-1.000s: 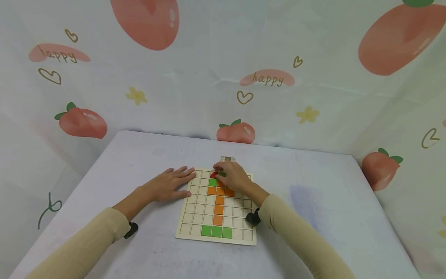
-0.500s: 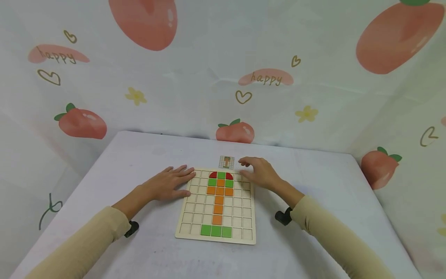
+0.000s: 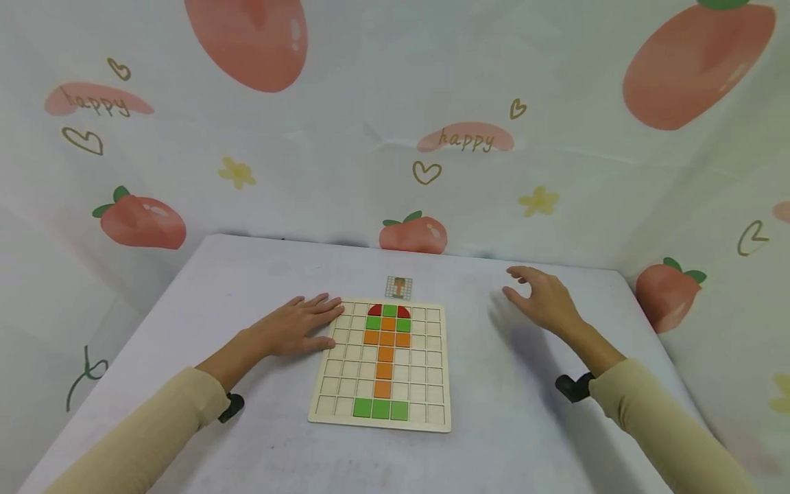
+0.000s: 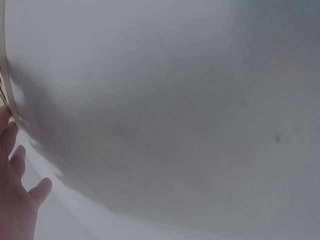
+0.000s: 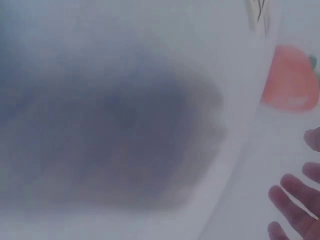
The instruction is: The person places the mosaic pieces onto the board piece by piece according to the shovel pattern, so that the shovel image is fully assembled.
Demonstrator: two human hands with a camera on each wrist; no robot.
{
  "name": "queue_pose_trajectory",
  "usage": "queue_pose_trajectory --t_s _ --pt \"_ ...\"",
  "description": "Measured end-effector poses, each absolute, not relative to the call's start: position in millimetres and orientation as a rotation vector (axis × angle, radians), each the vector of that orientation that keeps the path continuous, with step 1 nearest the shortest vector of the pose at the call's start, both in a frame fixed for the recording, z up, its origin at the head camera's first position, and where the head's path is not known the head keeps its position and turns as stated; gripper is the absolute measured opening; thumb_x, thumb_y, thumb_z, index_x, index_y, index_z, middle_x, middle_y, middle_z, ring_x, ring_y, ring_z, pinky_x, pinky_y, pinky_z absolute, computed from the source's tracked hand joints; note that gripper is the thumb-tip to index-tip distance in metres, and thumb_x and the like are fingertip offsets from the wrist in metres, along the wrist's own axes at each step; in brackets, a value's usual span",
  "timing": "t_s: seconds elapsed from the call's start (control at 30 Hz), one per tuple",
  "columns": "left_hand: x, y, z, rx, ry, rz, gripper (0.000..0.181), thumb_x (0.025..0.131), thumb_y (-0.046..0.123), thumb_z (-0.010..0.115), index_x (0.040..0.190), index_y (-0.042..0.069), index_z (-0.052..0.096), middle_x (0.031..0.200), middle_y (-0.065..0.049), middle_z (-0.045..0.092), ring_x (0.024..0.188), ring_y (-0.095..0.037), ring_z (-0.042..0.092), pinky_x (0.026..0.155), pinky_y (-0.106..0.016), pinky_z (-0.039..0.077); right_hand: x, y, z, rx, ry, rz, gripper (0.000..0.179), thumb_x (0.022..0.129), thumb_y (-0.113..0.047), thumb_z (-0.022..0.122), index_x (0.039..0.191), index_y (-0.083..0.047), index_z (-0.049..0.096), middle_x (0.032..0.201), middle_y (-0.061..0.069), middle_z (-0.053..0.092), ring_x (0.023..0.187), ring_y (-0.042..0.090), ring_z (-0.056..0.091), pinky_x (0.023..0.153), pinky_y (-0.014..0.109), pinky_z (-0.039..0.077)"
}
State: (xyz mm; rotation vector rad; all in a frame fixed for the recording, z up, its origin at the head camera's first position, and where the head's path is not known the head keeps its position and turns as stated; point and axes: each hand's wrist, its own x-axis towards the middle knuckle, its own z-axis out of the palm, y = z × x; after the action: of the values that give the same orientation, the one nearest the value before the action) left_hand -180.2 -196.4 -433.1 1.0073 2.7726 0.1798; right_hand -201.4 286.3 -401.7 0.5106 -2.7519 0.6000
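Note:
A pale wooden grid board (image 3: 426, 357) lies flat on the table, with coloured tiles in some of its cells. An orange tile column (image 3: 385, 354) runs down the middle, and a row of green tiles (image 3: 380, 409) sits near the front edge. Two red rounded tiles, one of them the right red tile (image 3: 403, 312), flank a green tile at the top. My left hand (image 3: 296, 328) rests with spread fingers, fingertips and thumb on the board's left edge. Out to the right of the board, my right hand (image 3: 543, 300) hovers over the table with loosely bent fingers, holding nothing.
Just behind the board lies a small pattern card (image 3: 399, 287) printed with a similar figure. The white table (image 3: 271, 446) meets a fruit-printed backdrop (image 3: 345, 137) along its far edge and sides.
My right hand has left the red tile at the board's top, uncovering the tiles and card, and moved right, away from the board. The left hand stays in place.

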Motion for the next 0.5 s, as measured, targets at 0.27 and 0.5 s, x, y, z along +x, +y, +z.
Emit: queue_pose_trajectory --t_s 0.27,0.5 --pt "-181.3 -199.8 -436.9 0.991 2.771 0.188 0.077 0.097 0.059 0.052 0.157 0.014 0.033 0.162 -0.004 0.029 0.148 -0.034 0.026 0.114 -0.062 0.024 -191.6 330.3 -400.8 0.302 -2.715 0.4 0.046 0.091 -0.027 0.07 0.126 0.001 0.061 0.12 0.027 0.065 0.105 0.046 0.061 0.087 0.063 0.04" --pt "-180.3 -202.7 -436.4 0.989 2.82 0.231 0.073 0.099 0.057 0.05 0.156 0.014 0.035 0.161 -0.007 0.031 0.148 -0.036 0.025 0.113 -0.064 0.023 -189.6 357.1 -400.7 0.136 -2.841 0.295 0.068 0.098 -0.048 0.054 0.146 -0.001 0.04 0.146 0.033 0.039 0.13 0.052 0.04 0.098 0.074 0.023"
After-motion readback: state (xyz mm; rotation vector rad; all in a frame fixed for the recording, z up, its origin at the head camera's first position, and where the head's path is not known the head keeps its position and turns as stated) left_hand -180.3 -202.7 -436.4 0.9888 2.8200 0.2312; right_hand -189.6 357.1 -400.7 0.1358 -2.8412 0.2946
